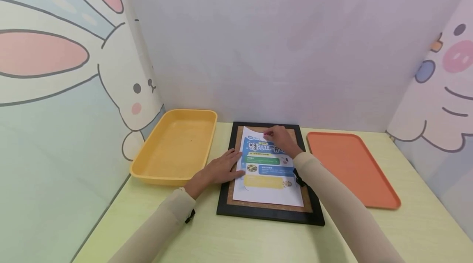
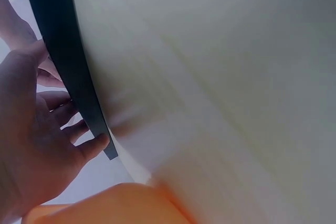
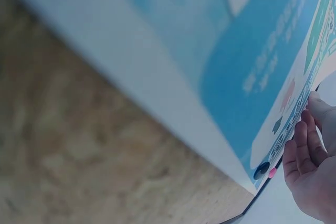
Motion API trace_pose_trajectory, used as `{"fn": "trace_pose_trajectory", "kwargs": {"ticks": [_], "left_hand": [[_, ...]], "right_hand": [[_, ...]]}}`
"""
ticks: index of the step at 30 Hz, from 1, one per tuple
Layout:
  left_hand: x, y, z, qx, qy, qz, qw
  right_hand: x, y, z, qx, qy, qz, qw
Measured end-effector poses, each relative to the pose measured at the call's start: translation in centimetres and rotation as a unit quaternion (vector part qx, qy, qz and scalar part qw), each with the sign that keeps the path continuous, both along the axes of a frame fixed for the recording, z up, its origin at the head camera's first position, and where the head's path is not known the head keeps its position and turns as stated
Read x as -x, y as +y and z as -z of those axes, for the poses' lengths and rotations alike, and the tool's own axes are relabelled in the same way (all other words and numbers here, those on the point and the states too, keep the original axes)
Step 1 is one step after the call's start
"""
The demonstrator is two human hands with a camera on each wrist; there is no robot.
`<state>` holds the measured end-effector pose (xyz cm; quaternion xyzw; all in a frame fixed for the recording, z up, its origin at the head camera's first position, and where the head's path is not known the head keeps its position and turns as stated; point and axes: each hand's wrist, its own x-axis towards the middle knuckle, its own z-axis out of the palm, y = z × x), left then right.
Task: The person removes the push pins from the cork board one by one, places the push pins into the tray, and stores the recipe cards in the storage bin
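Between the two hands: a printed poster sheet (image 1: 267, 172) lies on a black-framed corkboard (image 1: 269, 214), which rests on the bench (image 1: 229, 240).
Left hand (image 1: 221, 167): fingers extended and spread over the sheet's left edge and the neighbouring frame, gripping nothing.
Right hand (image 1: 281, 137): thumb and fingertips pinched near the sheet's top edge on a small pink push pin (image 1: 266, 134), as far as its tiny visible part tells.
Hands together or apart: apart, the right one reaching farther forward than the left.
Sheet corner by the right hand: a dark round spot (image 3: 261, 170) and a pink spot (image 3: 272, 172) show side by side; pins or print, I cannot tell.
Pinning step: fixing the poster's top edge to the cork seems to be in hand, the left hand steadying the sheet.
Next move: probably calls for a straight push of the pin while the left hand prevents slipping.
Yellow tray, left of the left hand: deep-walled (image 1: 159, 180), with one dark speck on its floor, too small to name.
Orange tray (image 1: 351, 156), right of the right hand: shallow, partly behind the sleeve; only its base shows.
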<state>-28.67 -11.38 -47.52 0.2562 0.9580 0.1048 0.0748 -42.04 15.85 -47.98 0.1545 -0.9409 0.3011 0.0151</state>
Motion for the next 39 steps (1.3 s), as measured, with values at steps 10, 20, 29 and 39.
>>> {"fn": "trace_pose_trajectory", "kwargs": {"ticks": [10,20,29,39], "left_hand": [[-0.1,0.4,-0.2,-0.001,0.008,-0.001,1.0000],[-0.2,0.7,0.0,-0.004,0.007,0.001,1.0000],[-0.4,0.8,-0.1,-0.007,0.009,-0.003,0.9999],[-0.6,0.3,-0.2,-0.013,0.010,0.000,0.9999]], "right_hand": [[-0.6,0.3,-0.5,0.017,0.005,0.006,0.9998],[-0.4,1.0,0.2,0.035,0.002,0.010,0.9993],[-0.3,1.6,0.3,0.056,-0.002,0.005,0.9984],[-0.6,1.0,-0.3,0.051,0.014,-0.010,0.9986]]}}
